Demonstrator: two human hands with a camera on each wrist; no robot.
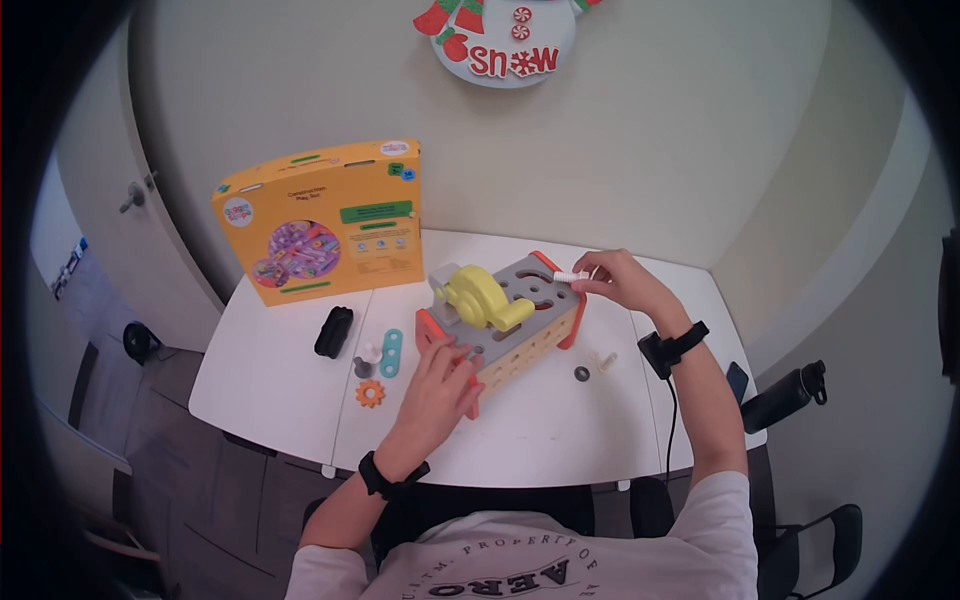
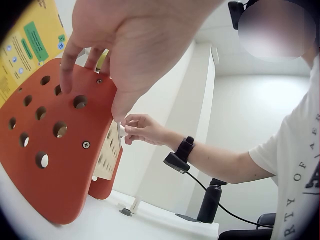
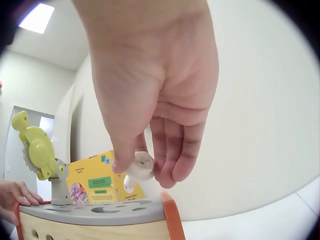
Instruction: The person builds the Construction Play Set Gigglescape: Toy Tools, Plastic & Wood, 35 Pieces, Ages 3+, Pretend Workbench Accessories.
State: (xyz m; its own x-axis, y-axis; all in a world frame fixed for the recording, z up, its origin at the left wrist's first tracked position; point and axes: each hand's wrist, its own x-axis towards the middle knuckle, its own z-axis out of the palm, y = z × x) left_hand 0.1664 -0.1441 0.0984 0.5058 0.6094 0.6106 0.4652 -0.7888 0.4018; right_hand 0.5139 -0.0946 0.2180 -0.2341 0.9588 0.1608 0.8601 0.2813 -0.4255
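Observation:
A toy workbench with a grey top (image 1: 515, 290) and red end panels (image 2: 55, 140) stands on the table, a yellow-green saw piece (image 1: 480, 298) mounted on it. My left hand (image 1: 435, 390) rests on its near-left end, fingers over the red panel's upper edge. Above the far-right end, my right hand (image 1: 622, 282) pinches a white threaded screw (image 1: 570, 277) between thumb and fingers. In the right wrist view the screw's round head (image 3: 141, 166) shows by the fingertips of my right hand (image 3: 155, 85), above the grey top.
A yellow box (image 1: 325, 225) stands at the back left. Left of the workbench lie a black case (image 1: 334, 332), a teal strip (image 1: 391, 354) and an orange gear (image 1: 370, 394). A dark ring (image 1: 582, 374) and a cream piece (image 1: 605, 363) lie right; a black bottle (image 1: 785, 398) lies farther right.

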